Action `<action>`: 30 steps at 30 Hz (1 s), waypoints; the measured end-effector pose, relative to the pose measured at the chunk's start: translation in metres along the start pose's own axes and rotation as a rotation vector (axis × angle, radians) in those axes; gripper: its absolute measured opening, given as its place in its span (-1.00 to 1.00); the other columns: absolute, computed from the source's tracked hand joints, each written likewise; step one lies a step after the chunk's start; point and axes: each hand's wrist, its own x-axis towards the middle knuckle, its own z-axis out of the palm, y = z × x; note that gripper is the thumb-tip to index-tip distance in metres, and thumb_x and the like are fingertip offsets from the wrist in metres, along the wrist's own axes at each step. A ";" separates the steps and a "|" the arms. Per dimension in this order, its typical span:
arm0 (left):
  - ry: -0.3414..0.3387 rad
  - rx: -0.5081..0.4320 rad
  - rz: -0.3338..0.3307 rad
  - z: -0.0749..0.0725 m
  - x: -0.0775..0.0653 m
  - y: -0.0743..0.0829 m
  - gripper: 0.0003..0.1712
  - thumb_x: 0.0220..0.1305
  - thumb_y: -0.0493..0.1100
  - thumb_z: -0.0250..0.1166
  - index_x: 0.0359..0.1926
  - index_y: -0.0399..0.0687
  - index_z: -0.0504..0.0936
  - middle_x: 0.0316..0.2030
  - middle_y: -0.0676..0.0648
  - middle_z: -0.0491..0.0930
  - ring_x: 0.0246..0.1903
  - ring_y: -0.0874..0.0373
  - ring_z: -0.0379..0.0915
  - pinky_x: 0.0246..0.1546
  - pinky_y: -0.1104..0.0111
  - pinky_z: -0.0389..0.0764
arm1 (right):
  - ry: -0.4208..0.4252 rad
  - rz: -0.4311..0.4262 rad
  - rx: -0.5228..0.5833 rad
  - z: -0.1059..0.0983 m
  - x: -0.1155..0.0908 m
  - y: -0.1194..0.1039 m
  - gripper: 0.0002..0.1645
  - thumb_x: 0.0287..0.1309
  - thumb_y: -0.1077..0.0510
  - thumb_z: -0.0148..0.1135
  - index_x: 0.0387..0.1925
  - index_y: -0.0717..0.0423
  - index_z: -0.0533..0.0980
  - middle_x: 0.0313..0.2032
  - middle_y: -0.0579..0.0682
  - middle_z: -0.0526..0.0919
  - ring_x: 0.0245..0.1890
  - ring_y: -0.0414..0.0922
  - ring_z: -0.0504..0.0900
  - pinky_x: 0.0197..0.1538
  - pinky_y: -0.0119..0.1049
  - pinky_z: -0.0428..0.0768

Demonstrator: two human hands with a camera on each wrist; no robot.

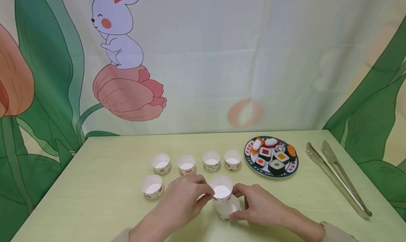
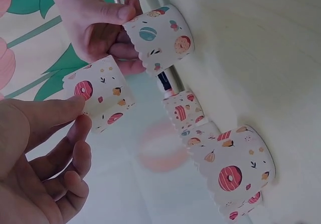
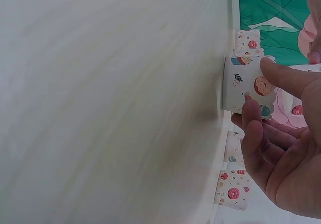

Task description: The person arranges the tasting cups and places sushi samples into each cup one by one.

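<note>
A white paper baking cup (image 1: 222, 192) with a scalloped rim and printed doughnuts is pinched between the thumb and fingers of my left hand (image 1: 187, 196). It is raised, and in the left wrist view this cup (image 2: 100, 94) is apart from the other one. Below it, a second baking cup (image 1: 229, 211) stands upright on the table, partly hidden in the head view. My right hand (image 1: 263, 204) grips that lower cup, with the thumb at one side and fingers at the other. In the right wrist view the gripped cup (image 3: 246, 86) has its base at the tabletop.
Several more baking cups stand behind the hands, including a cup (image 1: 232, 160) in the back row and another cup (image 1: 152, 187) at the left. A round plate (image 1: 248, 153) of toy sushi sits at the back right. Metal tongs (image 1: 340, 182) lie along the right side.
</note>
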 end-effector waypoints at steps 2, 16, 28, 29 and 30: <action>0.001 0.000 -0.010 -0.001 0.001 -0.001 -0.89 0.08 -0.23 0.59 -0.38 0.06 0.82 -0.41 0.16 0.65 -0.37 0.24 0.56 -0.37 0.40 0.58 | 0.005 -0.011 -0.003 0.000 -0.001 0.000 -0.37 0.04 -0.11 0.61 0.06 0.01 0.54 0.00 0.01 0.75 -0.56 -0.28 0.56 -0.40 -0.33 0.56; -0.020 0.071 -0.104 0.005 0.004 -0.012 -0.86 0.03 -0.28 0.61 -0.41 0.04 0.83 -0.46 0.14 0.63 -0.41 0.21 0.49 -0.41 0.39 0.55 | -0.017 0.004 0.010 -0.001 -0.003 0.000 -0.37 0.05 -0.09 0.61 0.07 0.04 0.55 0.00 0.03 0.74 -0.60 -0.26 0.57 -0.36 -0.35 0.56; -0.063 0.135 -0.114 0.012 0.009 -0.020 -0.86 -0.01 -0.28 0.62 -0.44 0.04 0.84 -0.47 0.10 0.67 -0.45 0.17 0.47 -0.39 0.37 0.55 | -0.023 0.003 0.010 -0.001 -0.003 0.000 -0.38 0.03 -0.09 0.62 0.06 0.02 0.55 -0.02 0.00 0.74 -0.57 -0.25 0.57 -0.35 -0.35 0.57; -0.069 0.143 -0.112 0.013 0.009 -0.021 -0.86 -0.01 -0.27 0.62 -0.44 0.04 0.84 -0.47 0.10 0.67 -0.45 0.16 0.47 -0.38 0.36 0.55 | -0.024 0.004 0.010 -0.001 -0.003 0.000 -0.38 0.03 -0.08 0.62 0.06 0.02 0.55 -0.02 -0.01 0.74 -0.57 -0.25 0.57 -0.35 -0.35 0.57; -0.075 0.152 -0.108 0.014 0.010 -0.022 -0.86 -0.01 -0.27 0.62 -0.44 0.05 0.84 -0.47 0.10 0.67 -0.46 0.16 0.47 -0.38 0.35 0.54 | -0.025 0.005 0.011 -0.001 -0.003 0.000 -0.38 0.03 -0.08 0.62 0.06 0.02 0.55 -0.02 -0.01 0.73 -0.57 -0.25 0.57 -0.36 -0.35 0.57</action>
